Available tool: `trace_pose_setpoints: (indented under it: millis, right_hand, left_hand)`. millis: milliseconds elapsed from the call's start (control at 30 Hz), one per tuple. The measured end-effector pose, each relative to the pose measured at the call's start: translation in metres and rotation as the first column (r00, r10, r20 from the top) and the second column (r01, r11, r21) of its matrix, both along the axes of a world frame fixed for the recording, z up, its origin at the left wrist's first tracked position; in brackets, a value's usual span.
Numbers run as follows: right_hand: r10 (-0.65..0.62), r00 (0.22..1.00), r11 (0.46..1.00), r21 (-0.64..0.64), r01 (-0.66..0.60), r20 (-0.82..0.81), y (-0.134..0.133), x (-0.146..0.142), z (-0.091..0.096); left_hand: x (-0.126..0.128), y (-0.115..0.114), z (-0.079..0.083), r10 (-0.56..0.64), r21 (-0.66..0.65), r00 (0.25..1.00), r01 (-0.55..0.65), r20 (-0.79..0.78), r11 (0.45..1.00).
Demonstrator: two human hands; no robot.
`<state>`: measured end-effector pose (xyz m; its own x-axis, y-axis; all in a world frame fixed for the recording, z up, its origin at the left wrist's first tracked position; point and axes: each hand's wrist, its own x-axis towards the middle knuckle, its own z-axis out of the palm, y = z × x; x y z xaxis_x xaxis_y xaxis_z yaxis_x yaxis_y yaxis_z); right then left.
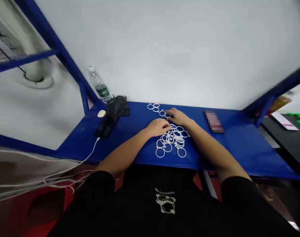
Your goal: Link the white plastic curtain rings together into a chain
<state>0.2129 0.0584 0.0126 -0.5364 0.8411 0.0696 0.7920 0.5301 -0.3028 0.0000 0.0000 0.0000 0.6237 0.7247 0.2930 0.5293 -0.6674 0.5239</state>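
Several thin white rings with small tabs lie in an overlapping pile [169, 139] on the blue table, close to its front edge. My left hand [158, 127] is at the pile's upper left, its fingers curled together over the nearest rings; what they grip, if anything, is too small to make out. Farther back, my right hand [177, 117] has its finger and thumb around a white ring [167, 115]. Another white ring [162, 113] lies just left of that one. A small group of white rings [153, 107] rests near the wall.
A phone [213, 121] lies to the right on the blue table [137, 148]. On the left are a black item [111, 117] with a white cable [92, 151], a pale round object [101, 113] and a water bottle [99, 85]. Blue frame bars rise at both sides.
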Motion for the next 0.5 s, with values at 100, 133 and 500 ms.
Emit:
trace_pose_setpoints:
  millis: [100, 133, 500]
  right_hand:
    - [-0.116, 0.993, 0.993, 0.034, 0.116, -0.021, 0.0, 0.007, -0.002]
    - [-0.148, 0.989, 0.988, 0.04, 0.149, -0.028, -0.001, 0.011, -0.003]
    - [-0.188, 0.973, 0.982, -0.016, 0.187, -0.131, 0.001, 0.041, -0.011]
  left_hand:
    - [0.0, -0.001, -0.001, -0.01, 0.002, 1.0, 0.01, 0.008, 1.0]
    - [-0.001, -0.001, -0.001, -0.012, 0.003, 1.0, 0.012, 0.01, 1.0]
    - [-0.002, -0.002, -0.003, -0.011, -0.011, 0.999, 0.011, 0.05, 1.0]
